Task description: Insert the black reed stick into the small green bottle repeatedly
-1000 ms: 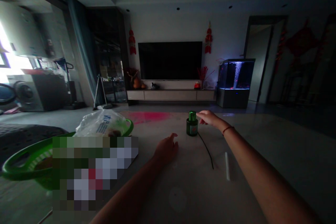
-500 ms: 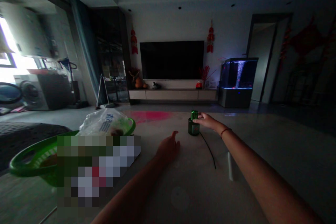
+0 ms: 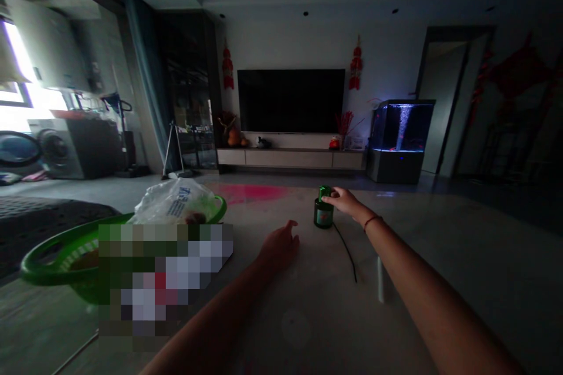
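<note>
A small dark green bottle (image 3: 323, 216) with a shiny green cap (image 3: 324, 192) stands upright on the table (image 3: 334, 328). The fingers of my right hand (image 3: 345, 202) are closed on the cap from its right side. To the left of the bottle and apart from it, my left hand (image 3: 280, 244) is low over the table, holding nothing, its index finger stretched forward and thumb apart. A thin black cord or stick (image 3: 345, 249) lies from near the bottle's base toward me. Nearer my right forearm lies a short white stick-like piece (image 3: 380, 281).
On the left stands a green plastic basket (image 3: 46, 276) with a clear plastic bag (image 3: 169, 199) in it; a blurred-out patch hides its front. Beyond the table are a low TV cabinet (image 3: 285, 158), a lit aquarium (image 3: 402, 129) and a tripod-like stand (image 3: 172, 149).
The view has shifted slightly. The cap seems a little tilted over the bottle now, with my right hand still on it. My left hand has hardly moved.
</note>
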Tool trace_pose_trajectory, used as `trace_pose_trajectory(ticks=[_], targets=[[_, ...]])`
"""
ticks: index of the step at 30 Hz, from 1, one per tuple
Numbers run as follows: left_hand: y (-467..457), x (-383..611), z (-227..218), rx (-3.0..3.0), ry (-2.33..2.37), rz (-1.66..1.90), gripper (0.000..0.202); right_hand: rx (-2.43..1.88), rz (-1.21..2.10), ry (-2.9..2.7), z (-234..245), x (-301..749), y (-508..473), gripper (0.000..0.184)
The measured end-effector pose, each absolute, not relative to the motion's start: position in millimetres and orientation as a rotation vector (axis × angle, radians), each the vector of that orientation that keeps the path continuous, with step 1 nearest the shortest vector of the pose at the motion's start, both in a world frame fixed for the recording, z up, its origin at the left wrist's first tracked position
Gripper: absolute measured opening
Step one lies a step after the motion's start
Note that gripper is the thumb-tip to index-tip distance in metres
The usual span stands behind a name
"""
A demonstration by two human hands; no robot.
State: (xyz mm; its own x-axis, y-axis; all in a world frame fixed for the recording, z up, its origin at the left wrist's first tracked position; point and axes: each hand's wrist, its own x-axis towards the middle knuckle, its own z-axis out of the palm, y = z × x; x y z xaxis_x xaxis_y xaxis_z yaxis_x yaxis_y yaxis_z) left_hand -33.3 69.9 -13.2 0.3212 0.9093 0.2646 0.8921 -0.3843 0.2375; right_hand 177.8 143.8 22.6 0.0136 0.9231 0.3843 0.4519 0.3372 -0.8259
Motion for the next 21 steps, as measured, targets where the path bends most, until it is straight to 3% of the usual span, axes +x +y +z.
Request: trace_pose_trajectory(ticks=[7, 15, 21], targets=[[68.8, -34.4, -13.4, 2.53, 1.693, 0.57, 0.035, -1.164, 0.879, -1.611, 43.0, 192.4, 121.5, 0.035], [71.4, -34.9, -16.2, 2.547, 1.688, 0.602, 0.036, -0.943, 1.291, -2.004, 59.3, 201.5, 97.3, 0.041], [69.3, -34.8, -14.8, 2.516, 1.715, 0.609, 0.036, -1.211, 1.168, -2.032, 71.9, 209.8, 93.5, 0.068]])
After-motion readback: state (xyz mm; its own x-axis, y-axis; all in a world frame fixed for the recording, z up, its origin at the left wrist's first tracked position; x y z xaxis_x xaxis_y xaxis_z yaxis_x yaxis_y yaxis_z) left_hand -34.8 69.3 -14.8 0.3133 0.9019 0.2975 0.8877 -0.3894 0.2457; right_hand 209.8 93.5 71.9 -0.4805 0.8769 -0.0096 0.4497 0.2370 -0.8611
